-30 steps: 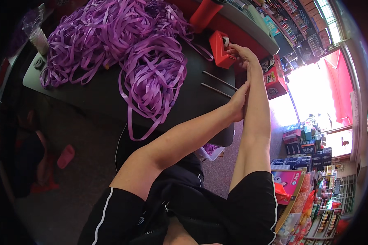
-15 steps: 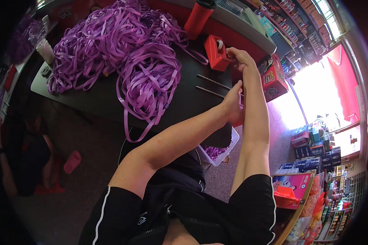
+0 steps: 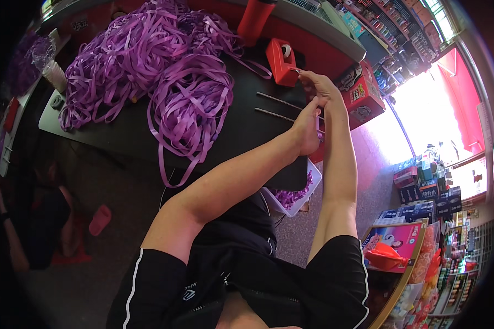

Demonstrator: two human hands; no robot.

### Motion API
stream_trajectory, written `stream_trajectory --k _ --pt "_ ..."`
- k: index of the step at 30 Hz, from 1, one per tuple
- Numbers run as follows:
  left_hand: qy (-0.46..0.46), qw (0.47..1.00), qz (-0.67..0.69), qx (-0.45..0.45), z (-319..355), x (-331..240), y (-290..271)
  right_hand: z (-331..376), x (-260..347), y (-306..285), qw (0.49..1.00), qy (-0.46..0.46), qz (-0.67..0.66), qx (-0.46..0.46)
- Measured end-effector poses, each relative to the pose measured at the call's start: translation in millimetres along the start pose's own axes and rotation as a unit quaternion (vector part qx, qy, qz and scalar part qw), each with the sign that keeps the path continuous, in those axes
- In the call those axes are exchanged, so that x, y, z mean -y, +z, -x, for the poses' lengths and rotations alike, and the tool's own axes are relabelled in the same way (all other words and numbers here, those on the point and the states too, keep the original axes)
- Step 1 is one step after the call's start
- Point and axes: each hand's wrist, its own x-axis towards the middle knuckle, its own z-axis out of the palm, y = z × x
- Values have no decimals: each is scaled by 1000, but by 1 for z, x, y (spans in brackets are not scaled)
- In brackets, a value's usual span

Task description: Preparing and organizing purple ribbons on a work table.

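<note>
A red tape dispenser (image 3: 280, 67) stands at the table's far right, a light roll of tape in it. At its front end, my right hand (image 3: 319, 86) is closed with the fingers pinched; what lies between them is too small to name. Just below, beside my right wrist, my left hand (image 3: 306, 131) is closed with its thumb up. A sliver of purple shows along its fingers, but what it grips is mostly hidden. Two thin patterned rods (image 3: 274, 114) lie on the dark table (image 3: 247, 140) left of my hands. Farther left is a big tangled heap of purple ribbon (image 3: 142, 60).
A red cylinder (image 3: 254, 22) stands behind the dispenser, and a red box (image 3: 362, 96) to its right. Below the table edge is a white bin (image 3: 313, 192) with purple scraps. At left, another person sits low near a pink slipper (image 3: 100, 220). Stocked shelves line the right.
My left hand has come up closer to my right hand. My right fingers stay by the dispenser's front end. The whole view has shifted slightly.
</note>
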Motion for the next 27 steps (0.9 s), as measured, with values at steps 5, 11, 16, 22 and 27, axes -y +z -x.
stream_trajectory --k 5,11,16,22,27 --pt "26 999 13 43 18 -6 12 12 -1 18 999 8 10 -44" --pt "21 996 82 21 14 -5 10 8 -7 21 996 -26 42 -70" --pt "45 993 108 23 9 -3 7 3 -4 24 993 -19 85 -83" --pt "30 991 121 46 4 -4 3 -22 -8 12 982 -28 179 -57" --pt "8 997 74 13 8 -9 1 5 -18 10 963 -167 211 -30"
